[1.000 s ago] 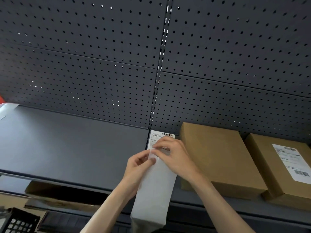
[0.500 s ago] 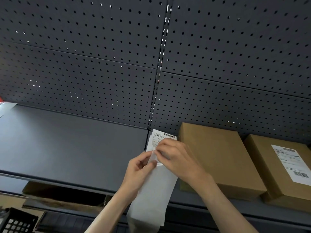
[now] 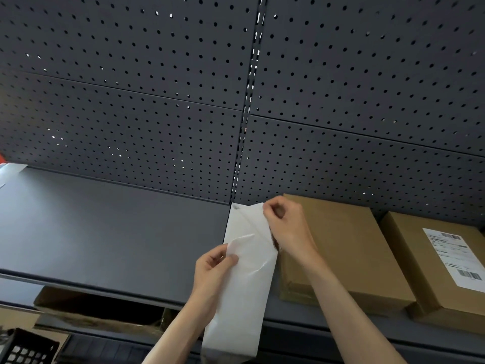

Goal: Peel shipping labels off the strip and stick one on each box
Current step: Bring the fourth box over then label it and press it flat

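Note:
I hold a long white label strip [image 3: 242,298] upright in front of the shelf. My left hand [image 3: 214,269] pinches the strip's backing at its left edge. My right hand [image 3: 287,227] pinches the top corner of a label [image 3: 248,219] and has it lifted partly off the backing, its blank underside facing me. A plain brown box [image 3: 349,248] lies on the shelf just right of my hands. Further right lies a second brown box [image 3: 420,271] with a white shipping label [image 3: 456,256] stuck on its top.
A dark grey shelf [image 3: 105,227] runs left of the boxes, backed by a perforated panel [image 3: 131,101]. A white scrap [image 3: 10,172] lies at the shelf's far left. Below sit an open carton [image 3: 99,311] and a black crate [image 3: 26,348].
My right hand has moved up and right, peeling the label's corner away from the backing. The printed face that showed before is now turned away. My left hand slid slightly down the strip.

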A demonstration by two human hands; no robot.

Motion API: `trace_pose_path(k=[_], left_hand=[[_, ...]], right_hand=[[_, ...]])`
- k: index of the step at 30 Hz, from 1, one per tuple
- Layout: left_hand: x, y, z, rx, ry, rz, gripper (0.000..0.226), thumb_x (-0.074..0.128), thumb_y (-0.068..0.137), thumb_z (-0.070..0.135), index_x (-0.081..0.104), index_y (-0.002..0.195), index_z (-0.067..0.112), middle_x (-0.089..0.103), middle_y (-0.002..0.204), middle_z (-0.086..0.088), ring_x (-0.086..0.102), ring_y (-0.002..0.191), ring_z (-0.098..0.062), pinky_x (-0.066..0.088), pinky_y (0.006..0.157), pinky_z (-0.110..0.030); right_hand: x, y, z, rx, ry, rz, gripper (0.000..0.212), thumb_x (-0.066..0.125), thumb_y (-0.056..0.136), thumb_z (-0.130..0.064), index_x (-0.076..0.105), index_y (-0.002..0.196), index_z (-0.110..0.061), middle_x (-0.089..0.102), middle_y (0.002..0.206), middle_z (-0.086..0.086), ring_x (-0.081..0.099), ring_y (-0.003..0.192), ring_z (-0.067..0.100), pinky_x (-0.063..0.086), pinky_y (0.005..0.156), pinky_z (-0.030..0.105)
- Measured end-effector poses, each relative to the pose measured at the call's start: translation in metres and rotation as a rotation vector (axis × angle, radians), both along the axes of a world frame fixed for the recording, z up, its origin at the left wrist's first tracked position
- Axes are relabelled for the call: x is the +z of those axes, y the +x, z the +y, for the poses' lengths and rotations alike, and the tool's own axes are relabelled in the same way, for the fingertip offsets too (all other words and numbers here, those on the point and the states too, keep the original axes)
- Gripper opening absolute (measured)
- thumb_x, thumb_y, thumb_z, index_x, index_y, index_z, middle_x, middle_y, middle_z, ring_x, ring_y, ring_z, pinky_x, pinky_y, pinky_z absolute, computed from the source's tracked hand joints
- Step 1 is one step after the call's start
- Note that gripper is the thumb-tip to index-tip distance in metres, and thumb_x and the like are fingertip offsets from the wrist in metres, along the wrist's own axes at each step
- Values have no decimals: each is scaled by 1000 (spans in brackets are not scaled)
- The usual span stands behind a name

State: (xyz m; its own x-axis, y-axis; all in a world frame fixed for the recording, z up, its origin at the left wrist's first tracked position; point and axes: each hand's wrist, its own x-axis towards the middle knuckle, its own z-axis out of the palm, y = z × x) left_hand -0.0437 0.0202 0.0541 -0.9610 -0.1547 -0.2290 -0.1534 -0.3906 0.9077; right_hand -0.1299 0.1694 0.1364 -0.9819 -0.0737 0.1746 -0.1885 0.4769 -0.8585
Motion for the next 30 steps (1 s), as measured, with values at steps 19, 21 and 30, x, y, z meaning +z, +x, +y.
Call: trace_pose_path(k=[19, 21, 30], left_hand=[[-14, -4, 3, 78, -51, -143, 23, 58, 93, 3, 78, 84, 9, 72, 84, -15, 65, 76, -27, 52, 71, -38], [-14, -5, 3, 95, -52, -160, 23, 58, 93, 3, 78, 84, 10, 73, 83, -13, 66, 73, -24, 52, 66, -35], [-16, -12, 3, 160, -75, -191, 17, 58, 93, 3, 74, 89, 6, 74, 88, -14, 67, 75, -24, 54, 69, -36]], right_hand=[[43, -75, 57, -282, 311, 260, 15, 49, 104, -16, 62, 97, -13, 64, 95, 1, 61, 83, 19, 54, 74, 41], [47, -77, 64, -321, 314, 276, 15, 49, 105, -16, 63, 101, -12, 64, 98, 1, 61, 87, 19, 53, 77, 40], [69, -80, 86, -447, 256, 446, 17, 49, 106, -17, 63, 108, -6, 63, 102, 6, 58, 90, 16, 50, 78, 29]])
